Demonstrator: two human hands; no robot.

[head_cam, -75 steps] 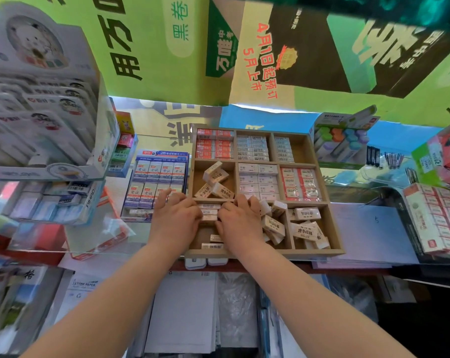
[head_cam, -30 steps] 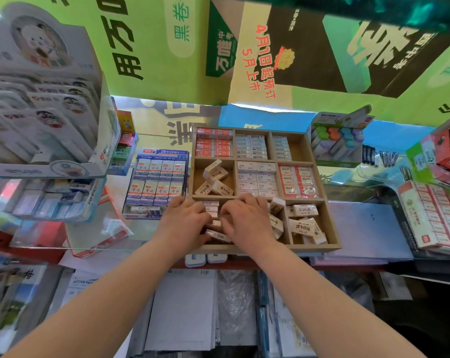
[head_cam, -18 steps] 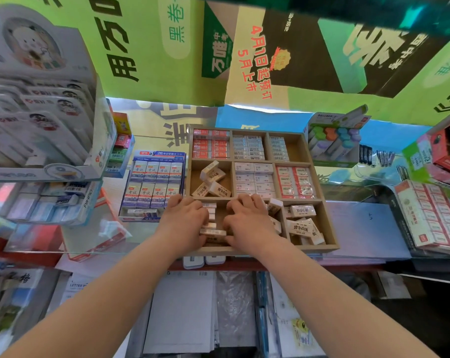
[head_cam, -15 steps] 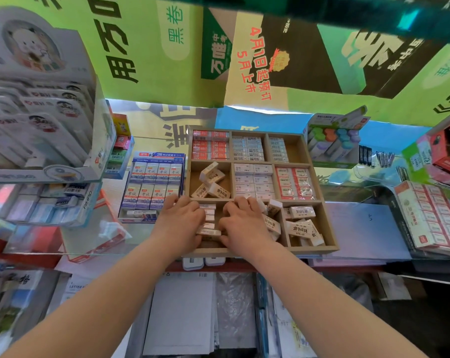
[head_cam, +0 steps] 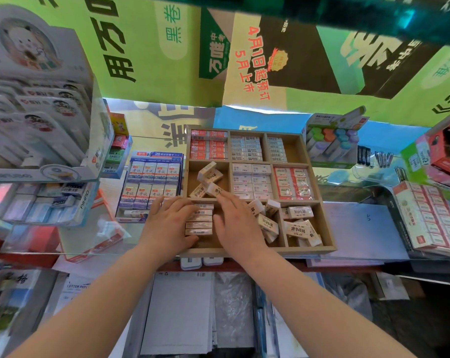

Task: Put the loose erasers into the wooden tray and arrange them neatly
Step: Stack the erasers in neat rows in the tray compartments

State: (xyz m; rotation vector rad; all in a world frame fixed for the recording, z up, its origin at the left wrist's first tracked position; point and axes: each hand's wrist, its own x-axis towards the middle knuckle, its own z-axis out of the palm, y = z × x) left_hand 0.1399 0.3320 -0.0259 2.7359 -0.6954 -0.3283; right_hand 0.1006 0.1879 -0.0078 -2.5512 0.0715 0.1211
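Left fingers [head_cam: 178,206], right fingers [head_cam: 229,204], seemingly straight, bracket erasers [head_cam: 198,225].

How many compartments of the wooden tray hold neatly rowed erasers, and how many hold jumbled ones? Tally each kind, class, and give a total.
Light wooden tray, compartments of neatly rowed erasers: 6
Compartments of jumbled erasers: 3
Total: 9

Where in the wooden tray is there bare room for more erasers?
In the wooden tray, the far right compartment is bare beside its single eraser column. The near middle and near right compartments are crowded with loose erasers.
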